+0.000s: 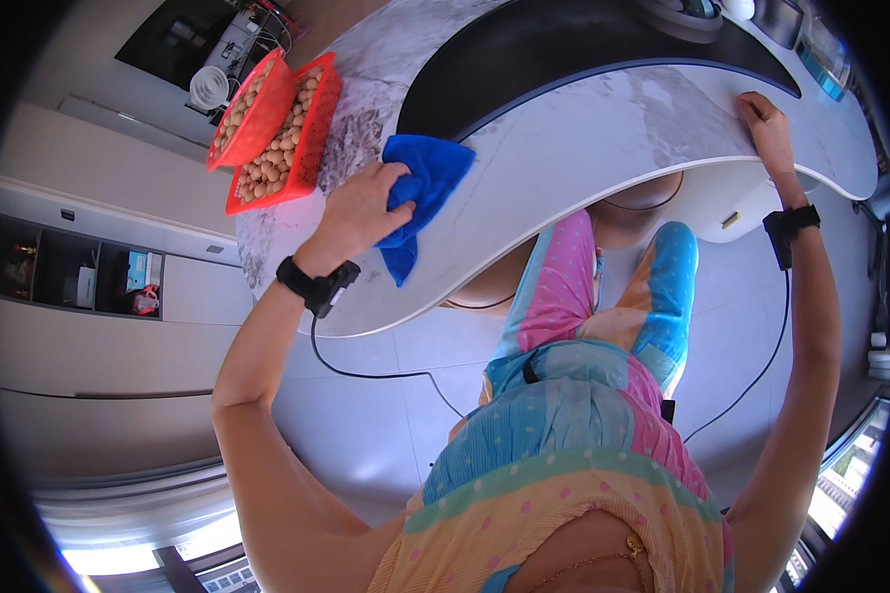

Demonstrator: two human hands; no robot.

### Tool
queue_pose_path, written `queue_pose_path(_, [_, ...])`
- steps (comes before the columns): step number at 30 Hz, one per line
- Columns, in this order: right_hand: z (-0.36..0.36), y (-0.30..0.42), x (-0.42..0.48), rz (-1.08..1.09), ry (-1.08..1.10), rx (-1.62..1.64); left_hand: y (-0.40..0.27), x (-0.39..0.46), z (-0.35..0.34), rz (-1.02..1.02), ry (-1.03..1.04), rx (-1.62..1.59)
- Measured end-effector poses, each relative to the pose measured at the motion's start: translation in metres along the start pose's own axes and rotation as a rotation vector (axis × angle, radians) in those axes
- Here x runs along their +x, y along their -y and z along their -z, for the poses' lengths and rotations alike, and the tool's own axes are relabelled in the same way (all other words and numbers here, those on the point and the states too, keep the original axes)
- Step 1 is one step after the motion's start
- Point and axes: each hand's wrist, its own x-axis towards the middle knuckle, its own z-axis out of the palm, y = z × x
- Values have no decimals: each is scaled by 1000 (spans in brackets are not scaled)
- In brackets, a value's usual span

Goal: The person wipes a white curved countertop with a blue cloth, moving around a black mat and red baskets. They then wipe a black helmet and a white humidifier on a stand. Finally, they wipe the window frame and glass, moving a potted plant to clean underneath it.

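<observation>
My left hand [365, 209] grips a blue cloth [434, 174] bunched under the fingers and thumb. The cloth lies on a marble-patterned tabletop [564, 141], one corner touching the edge of a black crescent-shaped mat or tray [534, 55]. Far to the right, my right hand [770, 137] rests on the tabletop near its front edge. Its fingers are curled in, and nothing shows in them. Just beyond that hand is the right tip of the black crescent.
At the table's left end, a red plastic basket [330, 96] and a red colander [278, 111] hold many small round tan fruits. A clear container [823, 63] stands at the far right. Stools [634, 207] sit under the table. Cables [371, 376] run from both wrist straps.
</observation>
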Motion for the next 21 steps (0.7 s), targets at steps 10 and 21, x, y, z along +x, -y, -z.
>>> queue_pose_path(10, [0,3,-5,53,-43,-13,-35,8,5,-218,-77,260])
queue_pose_path(21, [5,16,-8,99,-80,-52,-107,125,4,-442,-88,284])
